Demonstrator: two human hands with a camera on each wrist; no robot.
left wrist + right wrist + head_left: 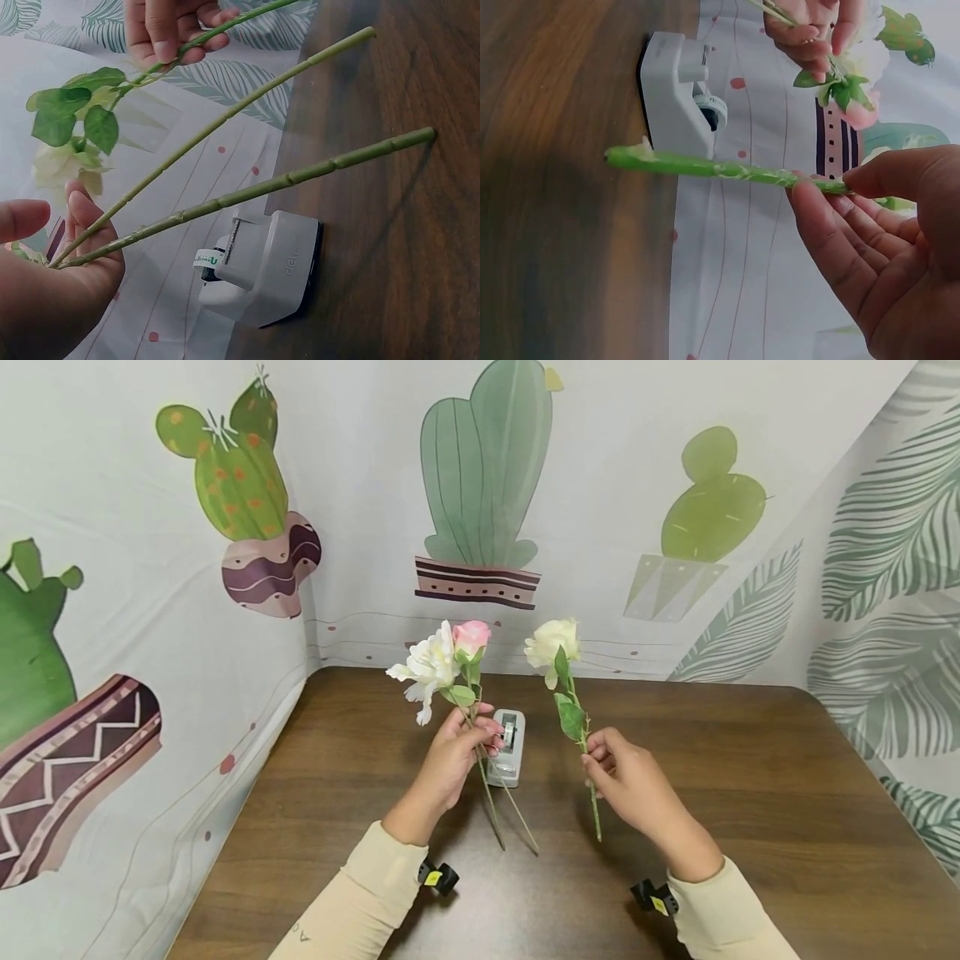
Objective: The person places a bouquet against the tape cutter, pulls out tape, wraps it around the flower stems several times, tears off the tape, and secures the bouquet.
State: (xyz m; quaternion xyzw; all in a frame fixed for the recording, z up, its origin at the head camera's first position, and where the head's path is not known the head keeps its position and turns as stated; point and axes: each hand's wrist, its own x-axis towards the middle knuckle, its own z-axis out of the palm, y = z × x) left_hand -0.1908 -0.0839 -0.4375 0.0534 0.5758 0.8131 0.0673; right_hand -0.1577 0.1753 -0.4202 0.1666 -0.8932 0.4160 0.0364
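My left hand (457, 752) holds two flowers by their stems, a white ruffled flower (431, 664) and a pink rose (472, 637). Their bare stems cross under the hand and spread apart toward me, as the left wrist view shows with the lower stem (300, 176). In my right hand (626, 777), thumb and fingers pinch the green stem (697, 166) of a cream-white rose (555, 643), which stands nearly upright with its leaves above the fingers. A white tape dispenser (506, 768) sits on the table just behind and right of the left hand.
The brown wooden table (750, 793) runs back to a white cloth backdrop (360, 485) printed with cacti and leaves. A roll of tape (208, 259) is mounted in the dispenser. Black wrist cameras (441, 877) are strapped near both cuffs.
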